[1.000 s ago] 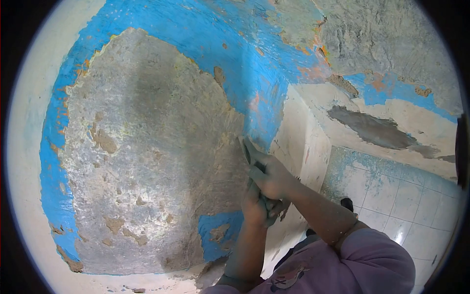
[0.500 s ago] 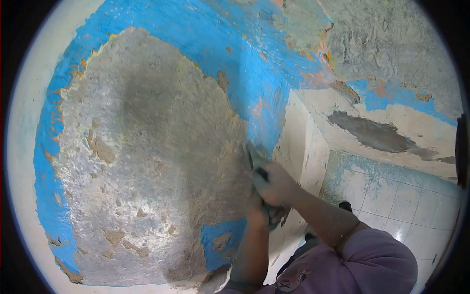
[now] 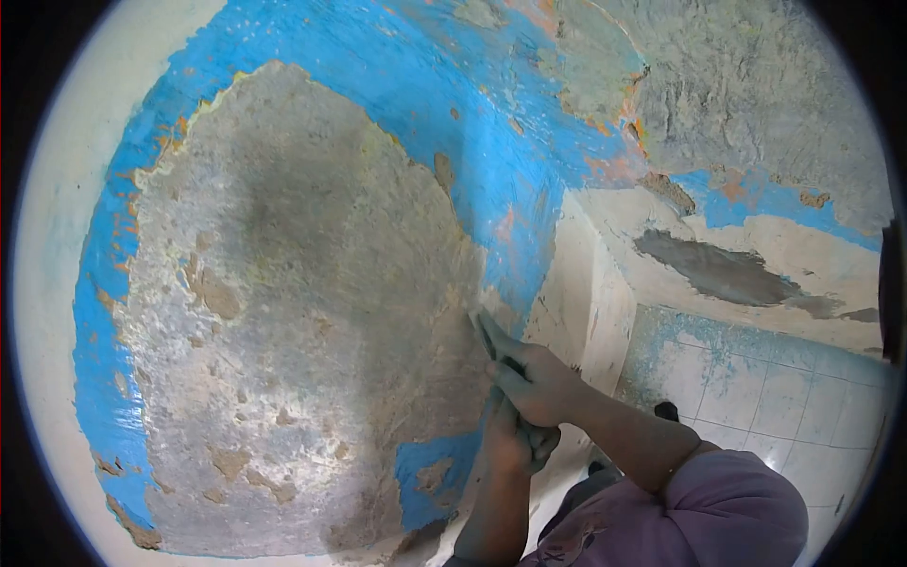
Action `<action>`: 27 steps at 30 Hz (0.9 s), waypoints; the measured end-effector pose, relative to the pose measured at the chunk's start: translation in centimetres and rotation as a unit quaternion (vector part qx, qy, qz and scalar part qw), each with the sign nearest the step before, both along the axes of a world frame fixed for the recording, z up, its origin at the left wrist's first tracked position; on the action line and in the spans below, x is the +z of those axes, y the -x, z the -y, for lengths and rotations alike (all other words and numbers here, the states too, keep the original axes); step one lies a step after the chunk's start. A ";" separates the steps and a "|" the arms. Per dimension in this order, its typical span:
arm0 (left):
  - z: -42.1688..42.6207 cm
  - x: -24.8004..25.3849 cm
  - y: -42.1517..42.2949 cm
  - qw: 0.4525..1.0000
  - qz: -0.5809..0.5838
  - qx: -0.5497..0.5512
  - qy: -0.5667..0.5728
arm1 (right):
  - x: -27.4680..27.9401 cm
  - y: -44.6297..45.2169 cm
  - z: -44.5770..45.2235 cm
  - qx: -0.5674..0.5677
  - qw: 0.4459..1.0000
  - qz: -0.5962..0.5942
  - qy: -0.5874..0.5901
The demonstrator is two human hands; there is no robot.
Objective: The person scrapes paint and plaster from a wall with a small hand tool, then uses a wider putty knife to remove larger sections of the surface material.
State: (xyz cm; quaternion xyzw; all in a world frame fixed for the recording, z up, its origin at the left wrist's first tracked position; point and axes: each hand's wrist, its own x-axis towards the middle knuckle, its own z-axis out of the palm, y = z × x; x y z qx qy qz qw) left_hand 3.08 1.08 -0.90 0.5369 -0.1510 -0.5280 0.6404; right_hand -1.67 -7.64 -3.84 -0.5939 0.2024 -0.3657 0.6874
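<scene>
My right hand (image 3: pixel 537 383) is closed around a thin, dark-edged scraper (image 3: pixel 487 336), most of it hidden by the fingers. Its tip meets the wall just under the lower end of a blue paint strip (image 3: pixel 510 227), by the corner edge. Below it, my left hand (image 3: pixel 515 442) is wrapped round what seems to be the lower part of the same tool, close against the right hand. Beside both hands lies a large bare grey plaster patch (image 3: pixel 302 283) with flaked, pitted spots.
Blue paint (image 3: pixel 104 350) borders the bare patch, with a small blue remnant (image 3: pixel 439 477) low down. To the right are a cream ledge (image 3: pixel 605 283) with a dark grey patch (image 3: pixel 718 269) beyond, and white floor tiles (image 3: pixel 784 397). Dark footwear (image 3: pixel 667 411) shows beside the purple shirt.
Both hands and the scraper have moved down along the wall, near the corner edge. The whole view has shifted slightly. The grip looks the same.
</scene>
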 end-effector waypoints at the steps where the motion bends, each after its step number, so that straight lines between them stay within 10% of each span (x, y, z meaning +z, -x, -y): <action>1: 0.5 -0.1 -0.4 1.000 0.001 -0.002 0.000 | 0.1 -0.2 0.6 -0.002 1.000 0.001 0.000; 27: 1.1 -1.3 -0.4 0.999 0.011 -0.042 -0.001 | -1.0 0.1 1.4 -0.004 0.997 -0.037 0.071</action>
